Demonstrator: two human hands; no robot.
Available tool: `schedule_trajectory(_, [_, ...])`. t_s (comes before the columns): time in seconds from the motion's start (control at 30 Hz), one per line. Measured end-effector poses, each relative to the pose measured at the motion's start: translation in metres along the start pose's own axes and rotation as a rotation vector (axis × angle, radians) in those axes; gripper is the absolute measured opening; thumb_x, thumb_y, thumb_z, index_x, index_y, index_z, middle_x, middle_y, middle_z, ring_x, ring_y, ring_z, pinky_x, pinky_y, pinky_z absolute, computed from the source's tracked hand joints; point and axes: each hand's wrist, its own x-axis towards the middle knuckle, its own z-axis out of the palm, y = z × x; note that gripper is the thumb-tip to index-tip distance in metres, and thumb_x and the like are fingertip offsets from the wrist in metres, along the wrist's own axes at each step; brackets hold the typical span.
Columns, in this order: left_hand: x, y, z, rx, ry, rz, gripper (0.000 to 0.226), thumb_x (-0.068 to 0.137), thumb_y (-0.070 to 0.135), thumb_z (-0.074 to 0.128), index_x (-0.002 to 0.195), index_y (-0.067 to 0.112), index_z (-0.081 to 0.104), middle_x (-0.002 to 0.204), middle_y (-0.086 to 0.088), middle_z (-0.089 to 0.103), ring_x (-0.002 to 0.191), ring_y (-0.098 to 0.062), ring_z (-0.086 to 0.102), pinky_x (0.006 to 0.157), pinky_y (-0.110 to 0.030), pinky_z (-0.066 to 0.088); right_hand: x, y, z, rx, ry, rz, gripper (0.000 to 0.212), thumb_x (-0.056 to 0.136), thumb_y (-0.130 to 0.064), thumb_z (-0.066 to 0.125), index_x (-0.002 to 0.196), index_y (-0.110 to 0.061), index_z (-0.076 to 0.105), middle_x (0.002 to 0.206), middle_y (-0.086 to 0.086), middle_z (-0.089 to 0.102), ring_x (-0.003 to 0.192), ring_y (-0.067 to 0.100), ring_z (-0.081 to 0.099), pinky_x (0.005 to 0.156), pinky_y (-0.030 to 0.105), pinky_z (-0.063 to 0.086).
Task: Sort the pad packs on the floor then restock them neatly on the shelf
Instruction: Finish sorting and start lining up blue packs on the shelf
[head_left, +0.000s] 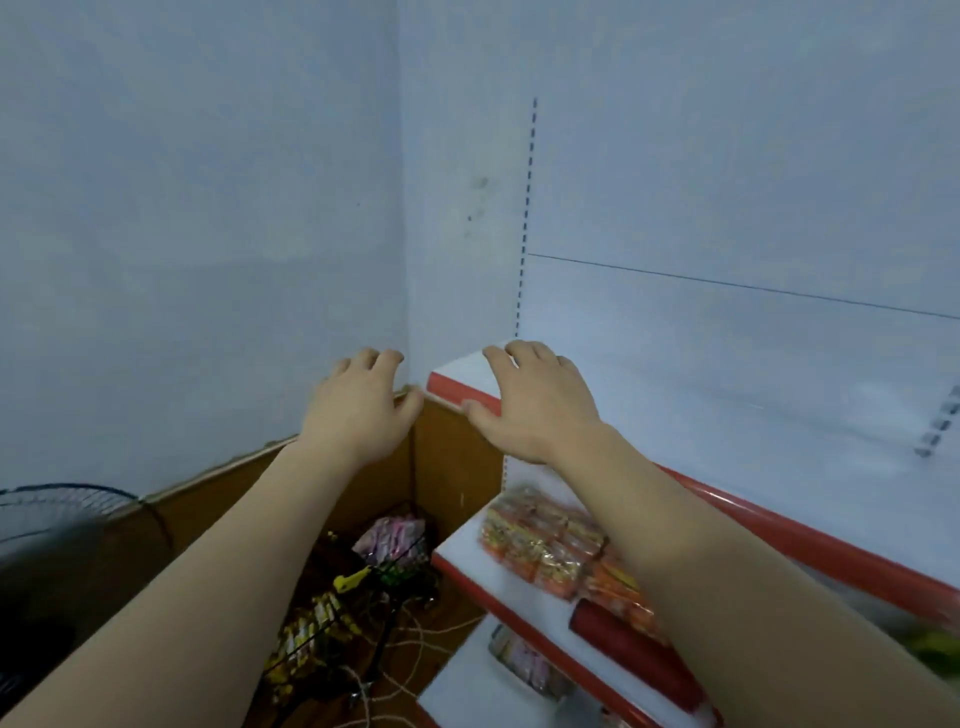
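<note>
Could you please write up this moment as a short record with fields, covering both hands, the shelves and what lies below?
left hand: left hand, fingers loosely curled, holds nothing, over the wooden panel edge
right hand: right hand, fingers spread, at the top shelf corner, holds nothing
top shelf: white, red front edge, bare where visible
middle shelf: orange packs and a red cylinder
floor corner: pink pack, yellow packs, string, in a wire basket; blurred
far left: fan
</note>
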Motion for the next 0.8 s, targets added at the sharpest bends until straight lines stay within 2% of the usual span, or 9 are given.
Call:
schedule_trajectory(0.17, [0.003,0.11,0.013,-0.131,-0.03,0.253,0.057,0.098,0.05,0.046,0.145,0.018,0.042,0.146,-0.01,0.047,0.131,-0.033,0.045,0.107,-0.05,0.041,-0.084,0.086,-0.036,-0.106,0.011,0.261,0.07,0.095,-0.06,0.041,0.15,-0.018,0.034,0.15,0.01,0.041,0.139,0.031,0.034,0.11,0.046,0.035])
schedule_trajectory(0.4, [-0.035,0.284,0.016,-0.273,-0.048,0.55,0.055,0.099,0.049,0.047,0.144,0.017,0.042,0.142,-0.007,0.048,0.13,-0.031,0.044,0.104,-0.044,0.039,-0.223,0.185,-0.106,-0.273,0.011,0.564,0.07,0.096,-0.061,0.039,0.151,-0.018,0.032,0.15,0.01,0.041,0.139,0.029,0.033,0.11,0.045,0.034])
schedule_trajectory(0.8, [-0.159,0.544,0.005,-0.473,-0.146,0.947,0.06,0.099,0.052,0.044,0.148,0.018,0.038,0.147,-0.007,0.044,0.132,-0.03,0.042,0.106,-0.047,0.04,-0.48,0.291,-0.231,-0.494,-0.026,1.011,0.073,0.097,-0.061,0.039,0.153,-0.016,0.03,0.153,0.012,0.039,0.141,0.032,0.033,0.109,0.046,0.036])
